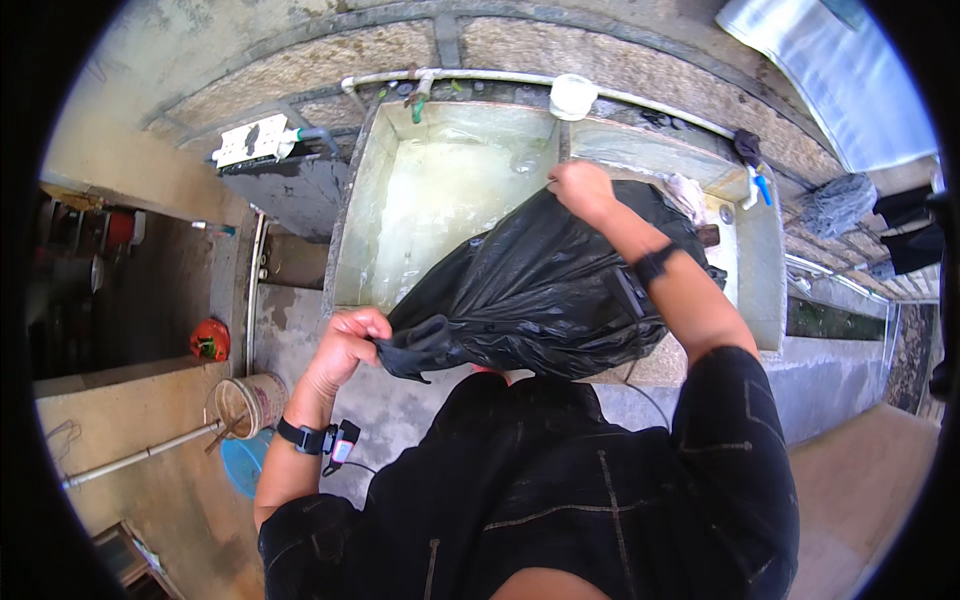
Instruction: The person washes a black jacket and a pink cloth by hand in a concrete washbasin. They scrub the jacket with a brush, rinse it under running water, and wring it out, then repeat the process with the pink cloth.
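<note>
A large black garment [525, 277], thin and seemingly wet, is spread between my two hands above the front edge of a stone double sink [360, 202]. My left hand [351, 343] pinches its gathered left end, just in front of the sink's left basin. My right hand [583, 191] grips its upper edge near the divider between the basins. Cloudy water [442, 202] stands in the left basin. The garment hides part of the right basin, where a pale cloth [686, 196] and a brown block [708, 235] lie.
Behind the sink run a white pipe [495, 74], a green-handled tap [418, 109] and a white round container [573, 97]. A blue-handled tap [761, 187] is at the right. To the left stand a bucket [247, 405] and a blue basin [244, 461].
</note>
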`<state>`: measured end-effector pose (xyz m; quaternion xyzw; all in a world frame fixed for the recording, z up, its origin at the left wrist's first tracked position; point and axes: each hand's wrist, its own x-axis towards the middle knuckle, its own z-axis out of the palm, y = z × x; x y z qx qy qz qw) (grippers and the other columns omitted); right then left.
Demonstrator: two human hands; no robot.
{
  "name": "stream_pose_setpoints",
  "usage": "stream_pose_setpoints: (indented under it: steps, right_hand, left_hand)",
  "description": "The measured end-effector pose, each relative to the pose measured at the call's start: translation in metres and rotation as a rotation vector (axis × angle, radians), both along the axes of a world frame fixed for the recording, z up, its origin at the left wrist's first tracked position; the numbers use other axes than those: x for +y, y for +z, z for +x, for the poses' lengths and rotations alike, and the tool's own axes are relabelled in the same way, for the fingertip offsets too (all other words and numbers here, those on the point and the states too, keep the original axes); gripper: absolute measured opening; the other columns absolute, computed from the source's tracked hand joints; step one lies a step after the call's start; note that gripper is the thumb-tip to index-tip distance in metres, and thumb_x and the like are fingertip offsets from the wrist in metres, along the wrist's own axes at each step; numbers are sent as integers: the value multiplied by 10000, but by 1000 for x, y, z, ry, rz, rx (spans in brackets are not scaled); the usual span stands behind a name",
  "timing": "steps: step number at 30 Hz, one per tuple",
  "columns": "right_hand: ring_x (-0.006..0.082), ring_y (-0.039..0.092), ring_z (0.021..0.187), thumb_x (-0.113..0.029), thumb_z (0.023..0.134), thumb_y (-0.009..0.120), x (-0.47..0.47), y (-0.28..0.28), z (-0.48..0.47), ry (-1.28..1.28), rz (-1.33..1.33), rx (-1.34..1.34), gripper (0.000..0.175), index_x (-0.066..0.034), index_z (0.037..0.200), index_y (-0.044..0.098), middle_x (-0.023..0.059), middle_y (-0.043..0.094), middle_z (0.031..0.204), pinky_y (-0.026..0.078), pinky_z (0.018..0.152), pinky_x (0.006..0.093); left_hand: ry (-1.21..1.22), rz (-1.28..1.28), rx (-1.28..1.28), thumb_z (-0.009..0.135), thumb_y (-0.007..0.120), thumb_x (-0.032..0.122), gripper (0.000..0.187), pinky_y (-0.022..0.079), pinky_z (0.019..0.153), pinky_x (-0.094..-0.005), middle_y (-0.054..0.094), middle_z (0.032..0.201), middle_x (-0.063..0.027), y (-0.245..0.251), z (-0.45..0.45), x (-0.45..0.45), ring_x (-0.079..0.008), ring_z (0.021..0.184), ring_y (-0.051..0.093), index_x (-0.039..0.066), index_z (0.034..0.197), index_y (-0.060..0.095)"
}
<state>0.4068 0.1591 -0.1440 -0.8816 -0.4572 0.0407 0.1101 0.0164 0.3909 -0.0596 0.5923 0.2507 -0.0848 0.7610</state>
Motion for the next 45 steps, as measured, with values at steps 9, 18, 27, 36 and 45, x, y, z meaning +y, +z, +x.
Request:
stream_pose_setpoints:
  steps: [9,18,27,36,45]
  right_hand:
    - [375,634,1134,-151,824,571,99,-98,-39,468,-1117,457,408,-54,1194,711,206,672,1244,494,948,432]
    - [383,690,888,-131,754,592,8,70,37,-2,-70,10,176,-113,868,724,190,706,901,548,796,485]
    - [308,580,974,19,714,618,-235,125,58,-251,188,-708,202,-153,808,571,60,556,945,424,795,453]
    - [314,677,1012,-138,812,705,-382,-31,-43,-861,-282,286,275,-196,1080,730,107,714,1064,541,873,428]
    - [302,681,815,68,681,783,-392,-106,5,-1152,96,614,549,-112,1134,530,152,681,841,537,761,415]
  left_hand:
    - [-24,-7,-111,546,614,-168,307,452,746,-257,647,834,-26,36,-33,-9,-130,808,583,4,799,641]
    - [57,118,-352,586,577,-155,288,452,707,-260,654,834,-84,64,21,-1,-152,777,585,-12,833,620]
    - [-257,1207,-523,564,510,-185,283,447,883,-384,686,800,-57,11,97,31,-293,1052,615,49,722,526]
    - [-596,1294,43,681,683,-31,205,486,867,-445,654,972,-121,-83,79,26,-340,1007,598,74,855,652]
    - [-742,895,-494,629,711,-49,355,496,872,-409,610,978,-92,-84,161,-141,-329,983,585,60,959,636]
